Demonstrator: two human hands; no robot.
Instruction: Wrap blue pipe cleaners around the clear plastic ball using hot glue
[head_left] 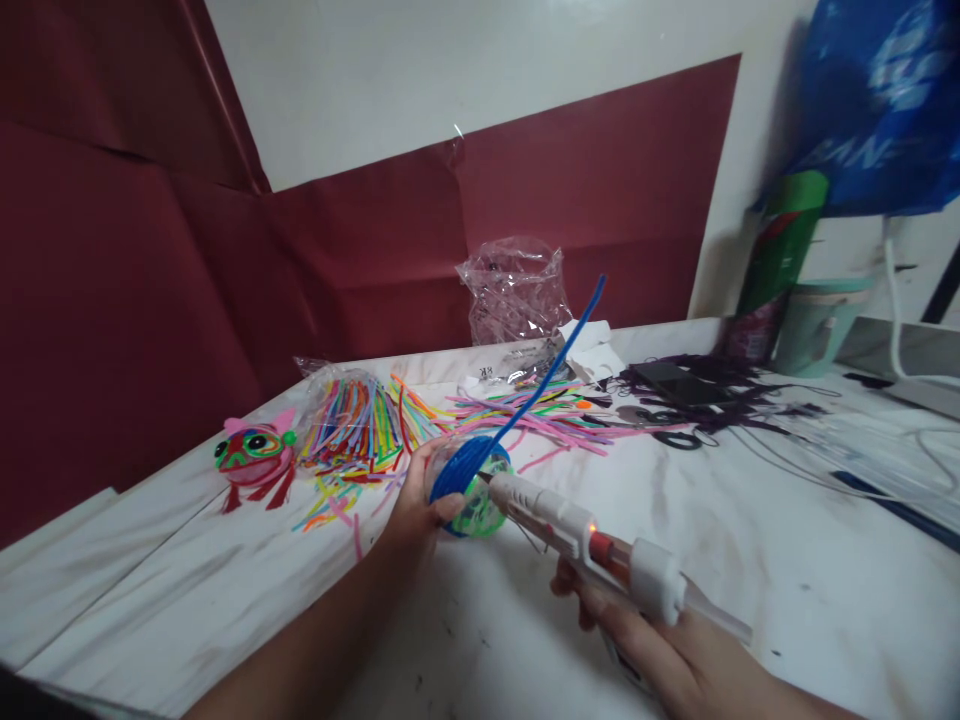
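My left hand (420,500) is closed around a rounded craft piece (480,505) covered with blue and green pipe cleaners, partly see-through. One blue pipe cleaner (551,372) sticks up from it to the upper right, its far end loose. In my right hand (637,625) is a white hot glue gun (551,515), with an orange light lit on its body and a clear glue stick out of the back. The gun's nozzle points left and sits at the blue coils; whether it touches them I cannot tell.
A finished-looking pink and red craft head (257,455) stands at the left. Behind it lie bundled colourful pipe cleaners (352,425) and several loose ones (540,412). Scissors (675,438), a dark phone (681,385), purple strands (750,400) and a green cup (821,325) are on the right.
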